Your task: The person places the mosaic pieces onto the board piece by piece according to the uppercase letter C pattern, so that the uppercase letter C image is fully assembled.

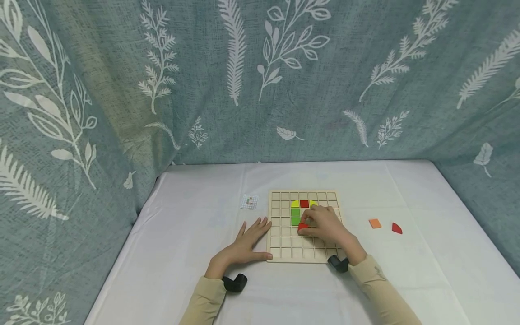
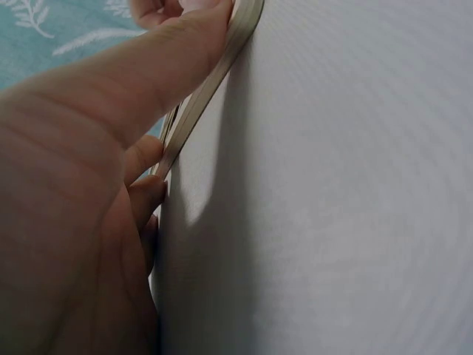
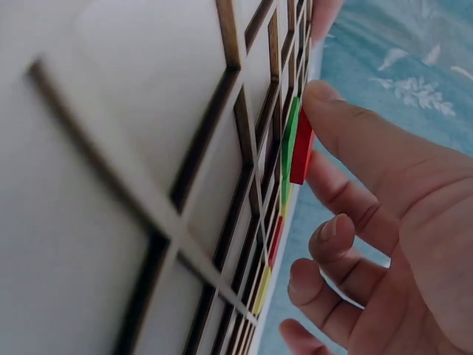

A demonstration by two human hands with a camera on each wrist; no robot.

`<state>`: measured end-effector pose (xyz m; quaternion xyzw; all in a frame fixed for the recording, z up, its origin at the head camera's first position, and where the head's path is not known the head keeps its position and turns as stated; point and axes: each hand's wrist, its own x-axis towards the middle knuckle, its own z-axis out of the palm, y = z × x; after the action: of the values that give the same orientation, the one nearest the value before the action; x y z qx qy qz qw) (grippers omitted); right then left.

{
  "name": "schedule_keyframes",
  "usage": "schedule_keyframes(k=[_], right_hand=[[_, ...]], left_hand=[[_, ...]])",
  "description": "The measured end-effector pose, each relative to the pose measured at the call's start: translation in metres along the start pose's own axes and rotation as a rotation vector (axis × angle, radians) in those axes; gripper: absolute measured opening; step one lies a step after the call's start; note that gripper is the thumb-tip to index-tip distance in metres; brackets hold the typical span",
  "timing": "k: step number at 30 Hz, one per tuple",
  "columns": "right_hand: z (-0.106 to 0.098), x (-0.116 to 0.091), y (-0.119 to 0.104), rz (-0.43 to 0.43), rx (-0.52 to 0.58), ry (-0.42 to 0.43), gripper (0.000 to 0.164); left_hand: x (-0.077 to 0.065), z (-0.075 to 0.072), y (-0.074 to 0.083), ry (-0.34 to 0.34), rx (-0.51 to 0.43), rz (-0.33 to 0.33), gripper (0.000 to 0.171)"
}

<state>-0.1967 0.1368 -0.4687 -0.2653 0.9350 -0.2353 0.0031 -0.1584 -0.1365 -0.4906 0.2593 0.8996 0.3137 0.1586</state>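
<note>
A wooden grid board [image 1: 300,260] lies on the white cloth. My right hand [image 1: 323,222] pinches a red quarter-circle tile [image 1: 302,226] between thumb and index finger, low over the grid just below the green squares [image 1: 295,221]. In the right wrist view the red tile [image 3: 301,148] stands a little proud of the cells, its other fingers loosely bent. Along the grid's upper part sit a red square [image 1: 304,204] and yellow quarter-round tiles [image 1: 295,204], one partly behind my right hand. With fingers spread, my left hand [image 1: 245,246] touches the board's left edge, thumb at the near corner.
Right of the board lie an orange square tile [image 1: 375,223] and a red quarter-circle [image 1: 396,228]. A small pattern card [image 1: 249,201] rests off the board's upper left. Black wrist cameras [image 1: 235,283] sit at both wrists. A leaf-patterned curtain [image 1: 260,126] hangs behind the table.
</note>
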Motion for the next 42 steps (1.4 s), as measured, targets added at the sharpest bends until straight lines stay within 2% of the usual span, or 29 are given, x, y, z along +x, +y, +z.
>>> schedule_keyframes(k=[16, 22, 31, 37, 42], right_hand=[[0.006, 0.002, -0.003, 0.084, -0.071, -0.031, 0.029], [0.003, 0.001, -0.002, 0.094, -0.014, -0.066, 0.029], [-0.008, -0.001, 0.01, 0.025, 0.064, -0.044, 0.016], [-0.008, 0.0, 0.015, -0.022, 0.078, -0.021, 0.019], [-0.006, 0.001, 0.017, -0.052, 0.088, -0.035, 0.022]], left_hand=[[-0.001, 0.001, 0.0, 0.001, 0.004, -0.002, 0.087], [-0.001, 0.001, -0.001, 0.006, 0.014, 0.001, 0.087], [-0.001, 0.0, 0.0, 0.004, 0.01, 0.004, 0.087], [-0.001, 0.0, 0.0, 0.008, 0.016, -0.003, 0.087], [0.0, 0.0, 0.001, 0.007, 0.017, -0.003, 0.087]])
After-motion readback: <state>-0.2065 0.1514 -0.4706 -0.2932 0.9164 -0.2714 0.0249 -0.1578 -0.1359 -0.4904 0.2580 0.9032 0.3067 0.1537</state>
